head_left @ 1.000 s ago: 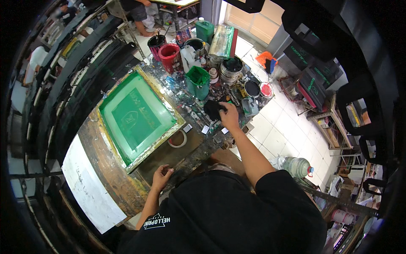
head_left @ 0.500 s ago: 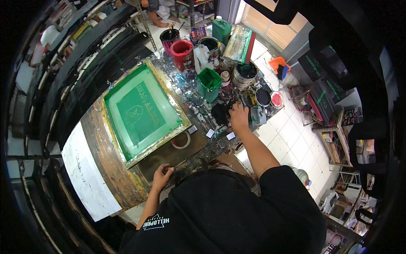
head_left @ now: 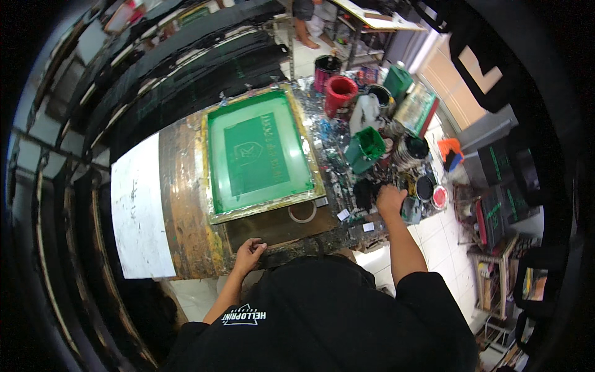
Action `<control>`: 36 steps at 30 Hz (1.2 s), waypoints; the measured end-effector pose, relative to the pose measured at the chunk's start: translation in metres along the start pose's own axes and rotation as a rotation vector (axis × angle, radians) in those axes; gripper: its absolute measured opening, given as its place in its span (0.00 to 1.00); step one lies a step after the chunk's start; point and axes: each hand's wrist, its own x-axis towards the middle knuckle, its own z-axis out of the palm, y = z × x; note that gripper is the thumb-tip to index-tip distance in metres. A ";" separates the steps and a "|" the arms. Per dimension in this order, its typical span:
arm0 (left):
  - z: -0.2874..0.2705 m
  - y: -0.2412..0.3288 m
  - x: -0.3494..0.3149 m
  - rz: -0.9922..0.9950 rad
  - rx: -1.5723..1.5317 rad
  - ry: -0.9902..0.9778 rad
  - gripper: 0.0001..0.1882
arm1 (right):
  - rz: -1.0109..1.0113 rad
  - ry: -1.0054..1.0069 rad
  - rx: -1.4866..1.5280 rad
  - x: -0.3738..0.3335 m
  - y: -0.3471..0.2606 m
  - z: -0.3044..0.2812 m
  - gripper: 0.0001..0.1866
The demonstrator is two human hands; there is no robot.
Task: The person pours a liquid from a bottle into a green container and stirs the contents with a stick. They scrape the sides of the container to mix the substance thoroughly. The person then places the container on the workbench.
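On the paint-stained table, my right hand [head_left: 391, 201] is lowered among ink containers with its fingers curled down. Beside and touching its fingers lies a crumpled black cloth [head_left: 364, 193]; whatever the fingertips grip is hidden. My left hand [head_left: 250, 255] is at the table's front edge, fingers loosely bent and apart, with nothing in it. Between the hands and the far side lies a screen-printing frame [head_left: 265, 214] with green ink on its mesh [head_left: 257, 149]. Next to its near edge is a roll of tape [head_left: 303, 212].
A green ink container [head_left: 361, 152], a red bucket [head_left: 339, 102] and several ink cans crowd the right side. White paper [head_left: 139, 217] covers the table's left end. Black racks [head_left: 204, 53] with dark fabric stand behind and left. A person's foot [head_left: 307, 42] shows at the back.
The view has turned, so the table appears shifted right and more level. My right hand remains by the black cloth, its fingers more curled. My left hand stays at the front edge.
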 end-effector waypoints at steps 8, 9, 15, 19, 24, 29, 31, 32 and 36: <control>-0.002 -0.040 -0.005 -0.034 -0.140 0.094 0.24 | 0.088 0.200 -0.017 -0.001 0.011 0.055 0.07; 0.000 -0.041 -0.003 -0.052 -0.163 0.109 0.24 | 0.115 0.171 0.192 -0.002 0.016 0.057 0.07; -0.001 -0.039 -0.002 -0.093 -0.283 0.130 0.20 | -0.003 0.162 0.732 -0.058 -0.008 -0.033 0.16; 0.000 -0.035 -0.002 -0.099 -0.250 0.139 0.18 | -0.117 0.153 0.954 -0.061 -0.029 -0.049 0.21; -0.006 -0.020 0.005 -0.112 -0.192 0.099 0.19 | -0.074 0.238 0.780 -0.040 -0.045 0.004 0.20; -0.006 -0.022 0.002 -0.126 -0.210 0.130 0.17 | -0.103 0.163 0.715 -0.016 -0.049 -0.008 0.06; -0.005 -0.026 0.002 -0.149 -0.222 0.130 0.17 | -0.109 0.168 0.740 -0.017 -0.046 -0.003 0.07; -0.005 -0.027 0.003 -0.154 -0.234 0.135 0.17 | -0.120 0.178 0.752 -0.016 -0.044 0.001 0.08; -0.006 -0.027 0.001 -0.137 -0.207 0.150 0.17 | -0.069 0.206 0.782 -0.012 -0.042 0.019 0.11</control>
